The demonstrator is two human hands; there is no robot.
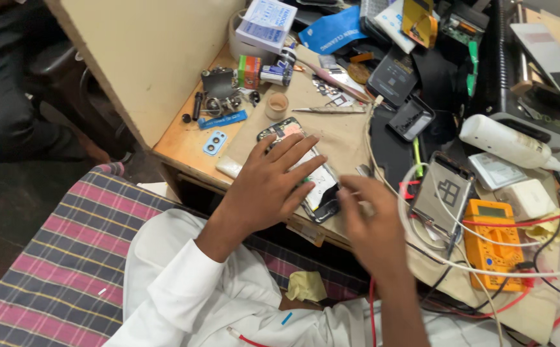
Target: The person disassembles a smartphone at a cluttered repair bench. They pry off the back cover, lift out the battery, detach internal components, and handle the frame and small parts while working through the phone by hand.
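wooden desk (pixel 183 144) | on it: opened phone (pixel 306 177), orange multimeter (pixel 495 241), white bottle (pixel 505 141), blue camera bezel (pixel 214 142)

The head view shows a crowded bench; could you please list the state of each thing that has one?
Opened phone: back off, lying flat, insides exposed.
Left hand: open, pressed flat on the phone.
Right hand: blurred, at the phone's lower end; grip unclear.
Orange multimeter: lying flat, face up.
White bottle: on its side.
Tweezers: lying unused.

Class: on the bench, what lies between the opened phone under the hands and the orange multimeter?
Head view: between opened phone and orange multimeter lie a grey-screened device and white cables.
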